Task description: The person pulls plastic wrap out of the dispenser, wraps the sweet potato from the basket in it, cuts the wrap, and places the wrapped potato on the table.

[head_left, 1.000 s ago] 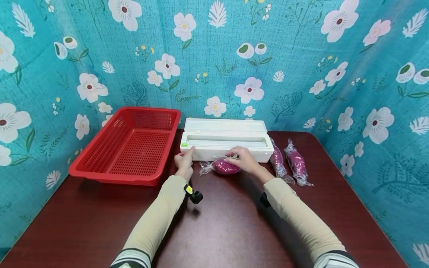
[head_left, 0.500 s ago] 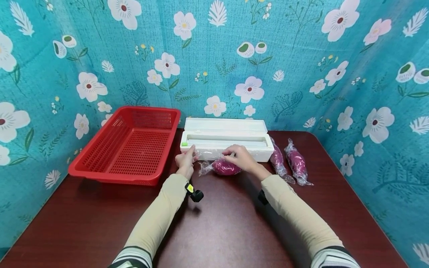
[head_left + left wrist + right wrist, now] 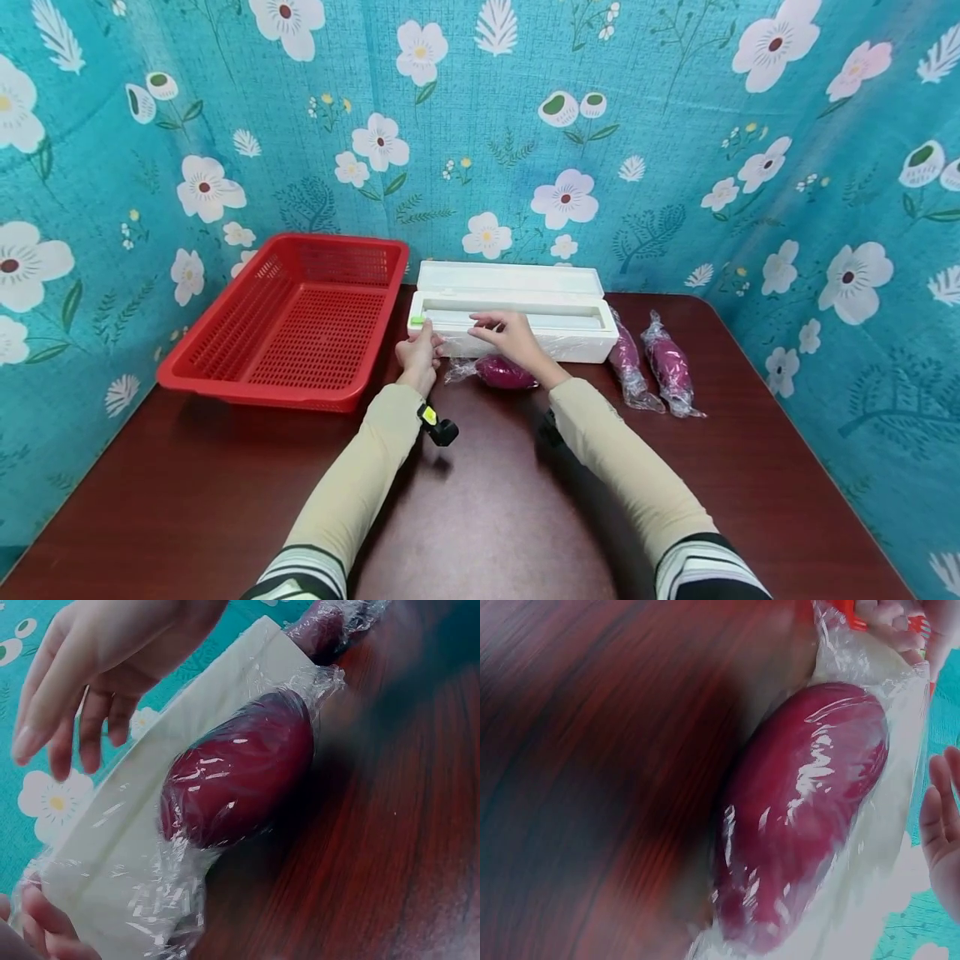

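A white cling film dispenser box (image 3: 525, 343) stands with its lid raised and a green slider (image 3: 417, 320) at its left end. My left hand (image 3: 420, 354) is at that end, thumb up by the slider, fingers curled at the clear film (image 3: 120, 892) over the front face. Over the box's opening my right hand (image 3: 510, 333) hovers with its fingers apart, holding nothing. Against the box front lies a film-wrapped purple-red vegetable (image 3: 504, 372), shaped like a sweet potato; in the right wrist view the wrapped vegetable (image 3: 802, 810) is close, apart from the right fingers.
Two more wrapped purple vegetables, one (image 3: 628, 360) by the box's right end and another (image 3: 669, 363) farther right, lie on the dark red table (image 3: 480, 500). A red plastic basket (image 3: 352, 333) stands at left. A flowered curtain (image 3: 480, 150) hangs behind.
My right hand has left the film at the wrapped vegetable, rising and moving left over the box opening. The left hand stays at the box's left end.
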`<move>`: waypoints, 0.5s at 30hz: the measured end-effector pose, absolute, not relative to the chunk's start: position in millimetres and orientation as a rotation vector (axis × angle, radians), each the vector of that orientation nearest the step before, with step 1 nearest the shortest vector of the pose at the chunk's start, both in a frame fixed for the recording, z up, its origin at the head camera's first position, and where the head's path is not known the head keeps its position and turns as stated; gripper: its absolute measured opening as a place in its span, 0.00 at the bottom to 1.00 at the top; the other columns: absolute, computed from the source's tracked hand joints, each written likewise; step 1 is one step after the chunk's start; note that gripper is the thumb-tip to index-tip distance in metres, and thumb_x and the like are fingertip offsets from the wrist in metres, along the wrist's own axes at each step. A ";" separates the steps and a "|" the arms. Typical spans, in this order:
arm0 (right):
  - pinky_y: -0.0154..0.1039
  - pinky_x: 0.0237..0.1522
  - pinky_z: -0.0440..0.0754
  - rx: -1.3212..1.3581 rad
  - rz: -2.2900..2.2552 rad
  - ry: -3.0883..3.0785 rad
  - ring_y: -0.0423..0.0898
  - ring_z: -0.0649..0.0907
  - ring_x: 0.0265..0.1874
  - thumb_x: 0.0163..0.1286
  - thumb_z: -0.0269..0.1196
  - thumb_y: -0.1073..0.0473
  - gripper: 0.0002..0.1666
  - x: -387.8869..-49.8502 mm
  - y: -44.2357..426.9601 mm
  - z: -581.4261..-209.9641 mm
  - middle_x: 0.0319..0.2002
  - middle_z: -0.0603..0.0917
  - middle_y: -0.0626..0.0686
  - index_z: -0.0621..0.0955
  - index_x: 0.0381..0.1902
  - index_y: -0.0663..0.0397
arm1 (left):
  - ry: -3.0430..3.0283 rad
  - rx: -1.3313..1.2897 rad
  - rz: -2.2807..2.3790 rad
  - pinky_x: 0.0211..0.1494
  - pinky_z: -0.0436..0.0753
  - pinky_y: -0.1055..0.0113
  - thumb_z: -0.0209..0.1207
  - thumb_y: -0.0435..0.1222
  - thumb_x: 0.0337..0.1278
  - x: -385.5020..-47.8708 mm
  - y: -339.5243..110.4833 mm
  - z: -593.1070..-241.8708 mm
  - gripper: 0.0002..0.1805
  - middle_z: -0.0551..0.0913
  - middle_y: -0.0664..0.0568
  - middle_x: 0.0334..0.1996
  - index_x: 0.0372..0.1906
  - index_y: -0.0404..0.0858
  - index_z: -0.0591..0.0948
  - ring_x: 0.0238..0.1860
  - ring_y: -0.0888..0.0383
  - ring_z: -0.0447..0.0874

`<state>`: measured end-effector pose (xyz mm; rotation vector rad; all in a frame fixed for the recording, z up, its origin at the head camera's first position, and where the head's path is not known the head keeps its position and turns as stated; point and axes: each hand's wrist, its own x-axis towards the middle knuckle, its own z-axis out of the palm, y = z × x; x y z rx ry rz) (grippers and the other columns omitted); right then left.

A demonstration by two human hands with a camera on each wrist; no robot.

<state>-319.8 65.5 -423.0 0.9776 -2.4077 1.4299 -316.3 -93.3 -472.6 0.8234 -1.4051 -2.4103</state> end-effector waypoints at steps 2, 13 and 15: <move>0.40 0.32 0.77 0.918 1.495 -2.377 0.50 0.81 0.30 0.57 0.64 0.64 0.16 -320.6 59.8 -421.9 0.34 0.83 0.62 0.80 0.42 0.70 | -1.322 0.750 -2.433 0.05 0.60 0.73 0.64 0.42 0.47 -338.0 -96.7 -504.5 0.21 0.78 0.47 0.12 0.26 0.37 0.63 0.06 0.62 0.69; 0.38 0.34 0.77 0.920 1.425 -2.398 0.50 0.80 0.33 0.57 0.63 0.65 0.14 -325.6 24.3 -419.5 0.35 0.82 0.61 0.81 0.40 0.69 | -1.308 0.839 -2.405 0.10 0.65 0.74 0.67 0.45 0.40 -322.9 -91.3 -485.2 0.24 0.79 0.50 0.13 0.29 0.36 0.66 0.08 0.65 0.68; 0.36 0.33 0.76 0.971 1.314 -2.430 0.49 0.80 0.32 0.58 0.63 0.64 0.14 -325.4 17.6 -418.6 0.35 0.82 0.60 0.81 0.40 0.68 | -1.287 0.818 -2.413 0.09 0.67 0.71 0.65 0.40 0.46 -345.4 -95.3 -513.8 0.18 0.79 0.46 0.13 0.24 0.36 0.67 0.08 0.61 0.70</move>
